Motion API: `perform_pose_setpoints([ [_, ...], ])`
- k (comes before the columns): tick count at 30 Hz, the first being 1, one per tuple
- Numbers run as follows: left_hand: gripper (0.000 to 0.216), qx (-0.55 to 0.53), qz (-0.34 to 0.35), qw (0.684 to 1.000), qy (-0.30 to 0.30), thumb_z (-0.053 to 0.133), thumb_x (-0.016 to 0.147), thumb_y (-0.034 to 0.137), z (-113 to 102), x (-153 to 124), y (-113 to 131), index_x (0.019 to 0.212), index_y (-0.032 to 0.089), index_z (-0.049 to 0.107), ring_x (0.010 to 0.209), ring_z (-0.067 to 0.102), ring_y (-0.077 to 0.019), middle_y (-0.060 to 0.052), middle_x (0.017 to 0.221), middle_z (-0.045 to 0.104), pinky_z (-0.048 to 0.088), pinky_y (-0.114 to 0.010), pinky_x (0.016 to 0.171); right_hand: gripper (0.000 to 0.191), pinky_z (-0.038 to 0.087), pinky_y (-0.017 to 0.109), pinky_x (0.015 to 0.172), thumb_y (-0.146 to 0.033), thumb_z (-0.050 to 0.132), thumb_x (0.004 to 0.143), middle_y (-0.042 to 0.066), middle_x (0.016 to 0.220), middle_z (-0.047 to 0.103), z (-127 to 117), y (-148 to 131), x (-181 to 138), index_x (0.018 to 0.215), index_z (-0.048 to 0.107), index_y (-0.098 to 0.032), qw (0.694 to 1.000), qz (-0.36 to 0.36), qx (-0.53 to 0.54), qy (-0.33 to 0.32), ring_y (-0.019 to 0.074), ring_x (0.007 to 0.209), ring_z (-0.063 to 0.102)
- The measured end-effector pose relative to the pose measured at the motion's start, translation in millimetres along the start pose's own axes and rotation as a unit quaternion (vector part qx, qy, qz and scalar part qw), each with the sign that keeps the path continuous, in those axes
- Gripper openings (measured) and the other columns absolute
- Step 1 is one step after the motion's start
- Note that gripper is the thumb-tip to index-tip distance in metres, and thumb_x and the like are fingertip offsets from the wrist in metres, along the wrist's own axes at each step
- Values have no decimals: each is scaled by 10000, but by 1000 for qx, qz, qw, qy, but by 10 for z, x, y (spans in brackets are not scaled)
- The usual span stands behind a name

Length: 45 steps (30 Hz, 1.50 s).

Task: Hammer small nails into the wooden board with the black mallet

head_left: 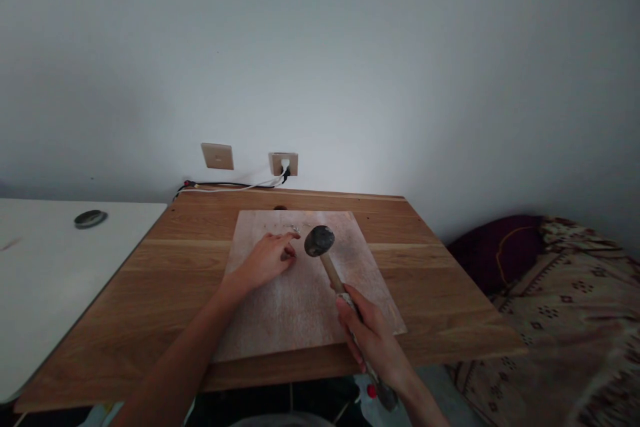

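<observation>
My right hand [367,327] is wrapped round the handle of a mallet with a dark, rounded head [320,241]. The light wooden handle slants down toward me, and the head is up over the board. To the left of it, my left hand [270,257] rests on the pale wooden board [290,327], index finger stretched out and thumb apart below it. At that fingertip lie small shiny bits [296,229], too small to name. A few more tiny specks run in a row along the far part of the board.
Under the board is a brown wooden table [170,287] against the wall. Cables [235,185] run along its back edge to a wall socket [283,163]. A white surface with a round dark lid-like thing [91,218] adjoins on the left. Patterned fabric [565,307] lies at right.
</observation>
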<state>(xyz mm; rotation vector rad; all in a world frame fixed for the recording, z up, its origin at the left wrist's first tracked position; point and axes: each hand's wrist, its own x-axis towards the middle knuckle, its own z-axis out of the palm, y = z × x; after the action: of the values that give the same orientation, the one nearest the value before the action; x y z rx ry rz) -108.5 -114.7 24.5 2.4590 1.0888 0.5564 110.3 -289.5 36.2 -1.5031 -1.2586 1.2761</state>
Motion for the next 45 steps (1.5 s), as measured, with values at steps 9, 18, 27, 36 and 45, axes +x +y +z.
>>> perform_pose_setpoints([
  [9, 505, -22, 7, 998, 50, 731, 859, 401, -140, -6, -57, 1316, 224, 612, 1151, 659, -275, -84, 1208, 737, 472, -414, 1036, 554, 267, 140, 242, -723, 518, 912, -106, 605, 480, -166, 87, -38, 1063, 555, -191, 999, 25, 15, 21, 39, 297, 354],
  [18, 280, 135, 17, 991, 1, 598, 882, 154, -286, 513, -339, 1142, 193, 693, 1116, 651, -268, -115, 1162, 702, 511, -378, 976, 564, 272, 135, 242, -731, 515, 914, -105, 602, 474, -235, 229, -37, 1048, 562, -186, 999, 23, 20, 22, 37, 299, 365],
  [27, 171, 150, 33, 987, -39, 617, 785, 82, -287, 678, -251, 877, 176, 725, 855, 666, -224, -75, 889, 682, 503, -310, 785, 549, 241, 139, 246, -728, 496, 924, -105, 586, 477, -227, 266, -48, 1042, 560, -196, 999, 23, 30, 29, 43, 298, 351],
  [36, 180, -77, 85, 993, 8, 607, 772, 72, -203, 383, 137, 876, 189, 696, 826, 672, -169, -9, 882, 737, 493, -269, 788, 557, 265, 139, 245, -750, 516, 898, -100, 606, 483, -233, 275, -41, 980, 556, -201, 999, 21, 35, 25, 39, 303, 371],
  [45, 173, 20, 82, 996, -42, 608, 864, 109, 55, 280, 211, 916, 227, 722, 912, 708, -217, -26, 936, 781, 493, -319, 864, 527, 250, 134, 249, -735, 503, 916, -105, 588, 462, -245, 251, -40, 949, 537, -210, 999, 13, 32, 12, 39, 304, 365],
])
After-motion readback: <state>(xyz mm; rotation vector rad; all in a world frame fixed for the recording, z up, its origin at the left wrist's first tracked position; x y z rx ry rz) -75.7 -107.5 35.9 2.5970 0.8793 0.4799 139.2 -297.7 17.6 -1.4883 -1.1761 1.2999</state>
